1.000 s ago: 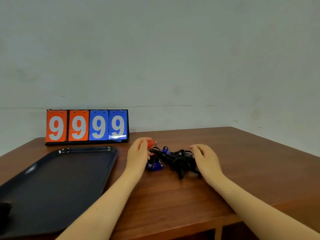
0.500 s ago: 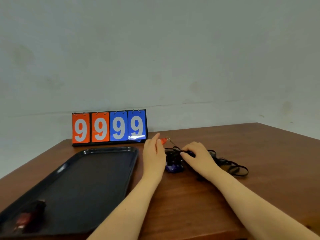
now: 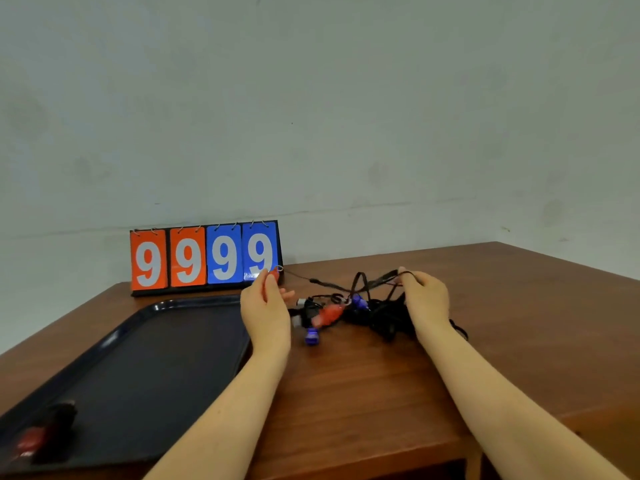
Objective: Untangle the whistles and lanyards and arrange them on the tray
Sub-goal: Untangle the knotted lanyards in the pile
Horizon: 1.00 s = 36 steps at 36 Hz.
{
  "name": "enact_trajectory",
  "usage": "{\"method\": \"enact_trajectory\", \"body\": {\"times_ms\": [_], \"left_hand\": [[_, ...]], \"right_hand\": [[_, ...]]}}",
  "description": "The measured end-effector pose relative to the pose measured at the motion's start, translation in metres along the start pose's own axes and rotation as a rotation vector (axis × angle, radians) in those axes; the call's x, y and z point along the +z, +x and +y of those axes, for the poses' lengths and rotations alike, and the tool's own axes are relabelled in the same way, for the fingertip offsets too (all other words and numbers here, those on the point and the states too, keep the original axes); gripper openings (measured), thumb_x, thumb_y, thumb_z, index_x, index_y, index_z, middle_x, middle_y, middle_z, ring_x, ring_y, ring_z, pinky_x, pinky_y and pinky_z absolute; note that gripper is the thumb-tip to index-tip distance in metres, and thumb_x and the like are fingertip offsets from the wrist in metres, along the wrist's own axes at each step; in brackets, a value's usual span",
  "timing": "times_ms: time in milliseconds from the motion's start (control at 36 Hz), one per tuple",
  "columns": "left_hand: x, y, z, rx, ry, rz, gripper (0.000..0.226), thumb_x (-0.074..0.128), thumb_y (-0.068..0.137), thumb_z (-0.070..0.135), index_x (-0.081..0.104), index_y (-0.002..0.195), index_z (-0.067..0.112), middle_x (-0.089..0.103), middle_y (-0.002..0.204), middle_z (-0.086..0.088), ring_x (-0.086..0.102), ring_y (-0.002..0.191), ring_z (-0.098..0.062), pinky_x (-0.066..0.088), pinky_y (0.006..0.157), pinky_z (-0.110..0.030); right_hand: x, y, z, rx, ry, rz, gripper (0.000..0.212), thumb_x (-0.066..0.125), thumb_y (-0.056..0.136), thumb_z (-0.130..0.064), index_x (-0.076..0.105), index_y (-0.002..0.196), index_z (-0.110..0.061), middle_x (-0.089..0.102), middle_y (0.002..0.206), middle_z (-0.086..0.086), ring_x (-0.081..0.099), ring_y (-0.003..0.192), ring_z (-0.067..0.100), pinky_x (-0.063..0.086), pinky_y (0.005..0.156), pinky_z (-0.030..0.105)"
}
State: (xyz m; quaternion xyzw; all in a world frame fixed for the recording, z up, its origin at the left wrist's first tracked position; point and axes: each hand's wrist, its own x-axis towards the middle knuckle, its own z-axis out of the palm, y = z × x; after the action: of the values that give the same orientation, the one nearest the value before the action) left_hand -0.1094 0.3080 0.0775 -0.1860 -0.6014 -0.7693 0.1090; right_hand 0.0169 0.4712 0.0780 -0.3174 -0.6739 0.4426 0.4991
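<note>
Between hands: tangle; left fingers pinch red whistle.

Wooden bench, w/ items on top.
Dark tray at left, scoreboard at back, tangle of whistles & lanyards mid-bench.

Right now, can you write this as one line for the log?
left hand: pinches red whistle | right hand: holds black lanyard | tangle: on table | tray: one whistle

Bare counter to our right; scoreboard behind our tray, tangle between our hands.
</note>
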Motion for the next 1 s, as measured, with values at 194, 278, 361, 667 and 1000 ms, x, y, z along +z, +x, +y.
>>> {"method": "enact_trajectory", "body": {"times_ms": [194, 278, 361, 667, 1000], "left_hand": [[0.002, -0.001, 0.001, 0.003, -0.028, -0.062, 0.016, 0.043, 0.102, 0.025, 0.058, 0.108, 0.028, 0.063, 0.107, 0.001, 0.066, 0.090, -0.013, 0.048, 0.066, -0.015], [0.002, -0.003, 0.006, 0.009, -0.042, -0.091, 0.018, 0.042, 0.102, 0.020, 0.059, 0.105, 0.027, 0.064, 0.099, 0.009, 0.064, 0.077, -0.007, 0.047, 0.063, -0.014], [0.002, -0.007, 0.011, 0.022, -0.071, -0.114, 0.022, 0.041, 0.102, 0.018, 0.060, 0.099, 0.029, 0.065, 0.095, 0.008, 0.064, 0.075, -0.007, 0.049, 0.061, -0.012], [0.001, -0.017, 0.020, 0.126, -0.069, -0.230, 0.006, 0.060, 0.093, 0.021, 0.065, 0.091, 0.020, 0.067, 0.081, 0.005, 0.065, 0.067, -0.004, 0.051, 0.061, -0.013], [-0.005, -0.011, 0.010, 0.062, 0.106, -0.098, 0.014, 0.065, 0.090, 0.023, 0.059, 0.081, 0.032, 0.066, 0.083, 0.006, 0.066, 0.080, -0.009, 0.045, 0.066, -0.014]], "right_hand": [[0.004, 0.009, 0.018, -0.014, -0.331, -0.097, 0.026, 0.049, 0.095, -0.026, 0.072, 0.086, -0.017, 0.068, 0.092, 0.004, 0.059, 0.100, 0.027, 0.048, 0.068, 0.033], [0.007, 0.002, 0.008, -0.062, -0.263, -0.198, 0.033, 0.051, 0.090, -0.016, 0.062, 0.121, -0.020, 0.055, 0.129, 0.002, 0.044, 0.127, 0.022, 0.045, 0.099, 0.038], [0.005, -0.010, -0.006, -0.271, -0.196, -0.159, 0.045, 0.051, 0.090, -0.013, 0.052, 0.134, -0.022, 0.044, 0.136, -0.004, 0.034, 0.133, 0.012, 0.029, 0.112, 0.037], [0.047, -0.042, -0.004, -0.697, -0.672, -0.625, 0.053, 0.051, 0.093, -0.048, 0.042, 0.142, -0.032, 0.055, 0.124, -0.008, 0.042, 0.121, 0.010, 0.032, 0.107, 0.035], [0.017, -0.026, -0.032, 0.153, 0.052, -0.470, 0.022, 0.055, 0.094, -0.022, 0.064, 0.092, -0.001, 0.060, 0.096, 0.018, 0.059, 0.101, 0.025, 0.044, 0.089, 0.029]]}}
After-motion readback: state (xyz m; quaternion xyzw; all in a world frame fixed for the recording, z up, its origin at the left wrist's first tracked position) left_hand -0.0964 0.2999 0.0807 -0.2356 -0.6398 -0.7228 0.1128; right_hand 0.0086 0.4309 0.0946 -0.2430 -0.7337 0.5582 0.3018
